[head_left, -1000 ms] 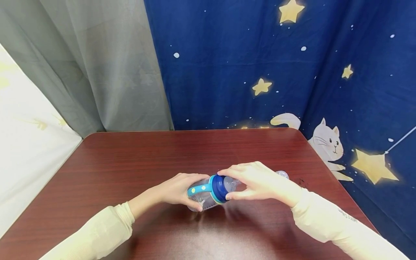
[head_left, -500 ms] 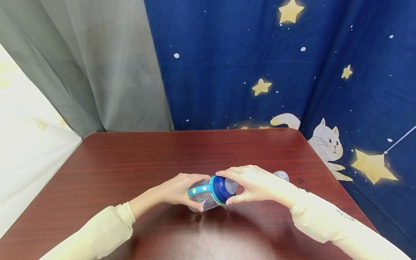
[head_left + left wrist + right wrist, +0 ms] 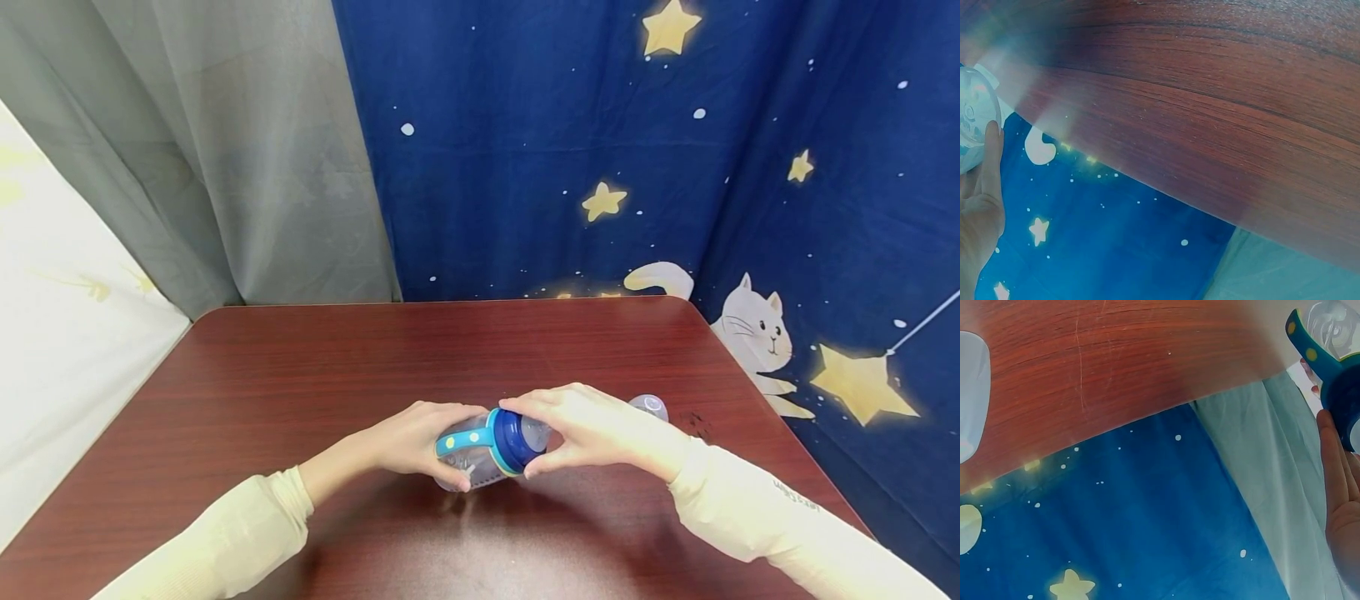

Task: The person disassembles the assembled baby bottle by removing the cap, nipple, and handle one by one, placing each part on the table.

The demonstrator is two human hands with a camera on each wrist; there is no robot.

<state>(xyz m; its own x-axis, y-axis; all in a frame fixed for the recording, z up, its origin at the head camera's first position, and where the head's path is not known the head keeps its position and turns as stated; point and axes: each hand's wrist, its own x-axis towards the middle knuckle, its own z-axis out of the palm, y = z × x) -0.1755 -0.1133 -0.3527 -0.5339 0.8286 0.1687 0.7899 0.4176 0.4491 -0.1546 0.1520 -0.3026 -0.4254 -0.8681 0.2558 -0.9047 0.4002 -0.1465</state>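
Observation:
A clear baby bottle [image 3: 477,460] lies on its side, tilted, over the table's middle. It has a dark blue screw collar [image 3: 517,442], a clear teat [image 3: 536,432] and a light blue handle [image 3: 462,441] with pale dots. My left hand [image 3: 412,437] grips the bottle's body from the left, thumb along the near side. From the right, my right hand [image 3: 588,427] holds the collar between thumb and fingers, and the teat points toward its palm. In the left wrist view the bottle's round base [image 3: 974,103] shows above the fingers.
A clear bottle cap [image 3: 649,406] sits behind my right wrist, partly hidden; the right wrist view shows it at the left edge. The dark red wooden table [image 3: 337,358] ends at a blue star-patterned curtain [image 3: 510,167] and a grey curtain [image 3: 285,167].
My right hand has shifted slightly left and toward me around the collar, showing more of the cap behind the wrist. The left hand and bottle have barely moved.

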